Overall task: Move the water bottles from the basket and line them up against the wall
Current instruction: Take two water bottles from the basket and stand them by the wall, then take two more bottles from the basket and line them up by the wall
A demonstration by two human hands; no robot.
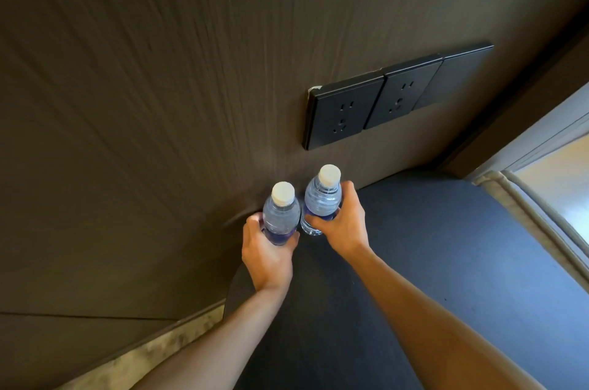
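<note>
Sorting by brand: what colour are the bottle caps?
White, on both bottle caps, clearest in the head view.

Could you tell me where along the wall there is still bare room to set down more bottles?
The dark tabletop lies bare to the right of the two clear white-capped water bottles, below the black socket panel. It is crowded at the rounded left end, where the left hand and right hand grip them.

No readable text anywhere, blue bottle labels (279,236) mostly hidden, black wall sockets (342,110) unmarked
</note>
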